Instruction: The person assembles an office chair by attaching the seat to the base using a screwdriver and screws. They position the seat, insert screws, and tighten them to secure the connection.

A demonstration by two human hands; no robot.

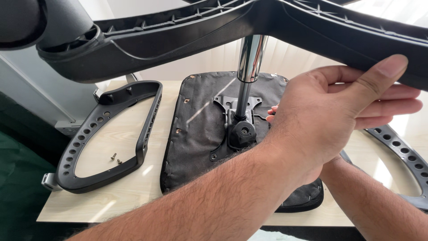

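Two hands worked over an upturned chair seat (200, 129) on the table (129, 196): left hand (330, 116) clamped on the star base (187, 35) atop the chrome column (250, 58), right hand (271, 114) mostly hidden, grip unclear; seating the base apparently called for a straight, level push

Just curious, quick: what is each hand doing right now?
Left hand: grip closed on a leg of the black chair base.
Right hand: mostly hidden behind the left; its grip cannot be told.

R hand (270, 114) mostly hidden behind L hand (330, 116), only fingertips show; base (178, 35) cut off at top edge; R armrest (401, 156) cut at right edge
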